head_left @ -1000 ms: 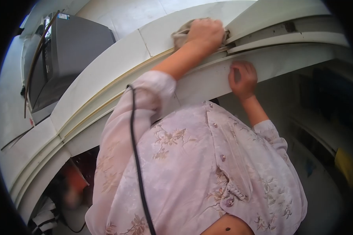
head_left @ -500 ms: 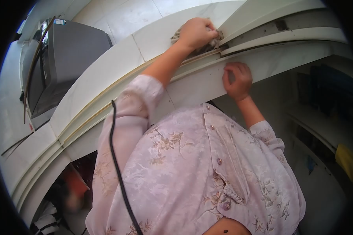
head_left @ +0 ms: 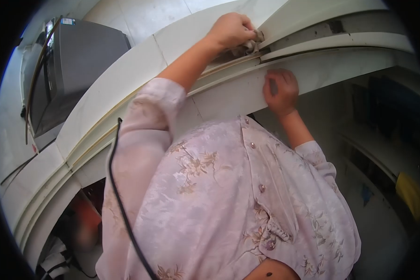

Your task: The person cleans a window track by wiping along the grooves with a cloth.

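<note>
My left hand is closed on a crumpled grey-beige cloth. It presses the cloth on the pale sill, beside the end of a white sliding frame. Part of the cloth is hidden under my fingers. Nearer to my body, my right hand is at the front face of the sill, its fingers curled towards the thumb in a loop with nothing visible in it.
Two raised tracks curve along the sill. Beyond it, at the left, stands a dark grey appliance. A black cable hangs over my left sleeve. Shelving with a yellow item is at the lower right.
My left hand has shifted a little left with the cloth, and its wrist has turned. The right hand keeps its curled shape. The cable has swung left.
</note>
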